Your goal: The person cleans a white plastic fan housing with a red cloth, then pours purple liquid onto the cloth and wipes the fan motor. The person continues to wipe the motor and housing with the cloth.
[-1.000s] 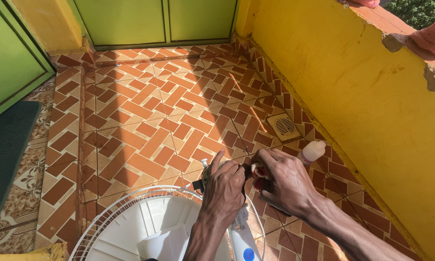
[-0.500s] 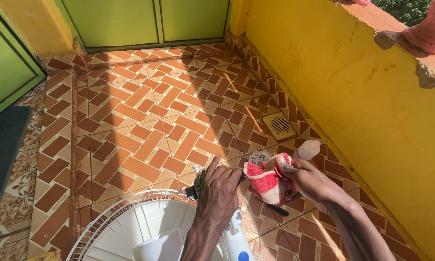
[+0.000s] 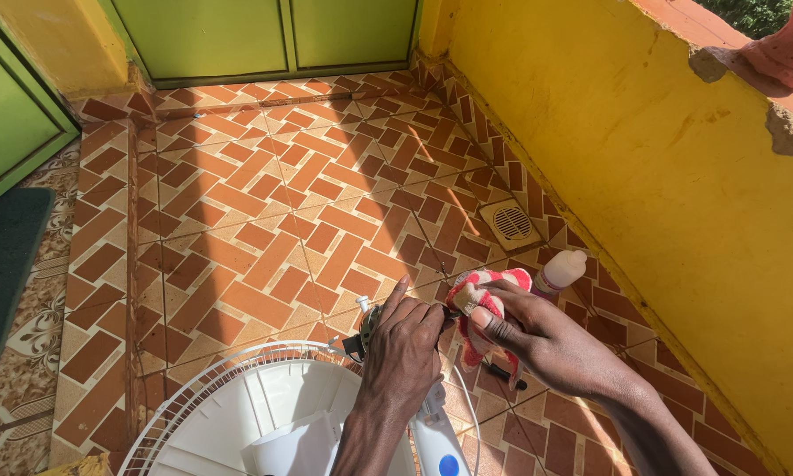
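Two bare forearms, no sleeves

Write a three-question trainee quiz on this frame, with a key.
1. True or false: the right hand holds a red and white cloth.
2. What does the left hand grip? A) the small white bottle B) the motor part behind the white fan guard C) the floor drain
3. Fill in: the small white bottle stands on the tiled floor beside the ______ wall.

Key: 1 true; 2 B, the hand covers the motor part at the edge of the fan guard; 3 yellow, the wall rises just right of the bottle.
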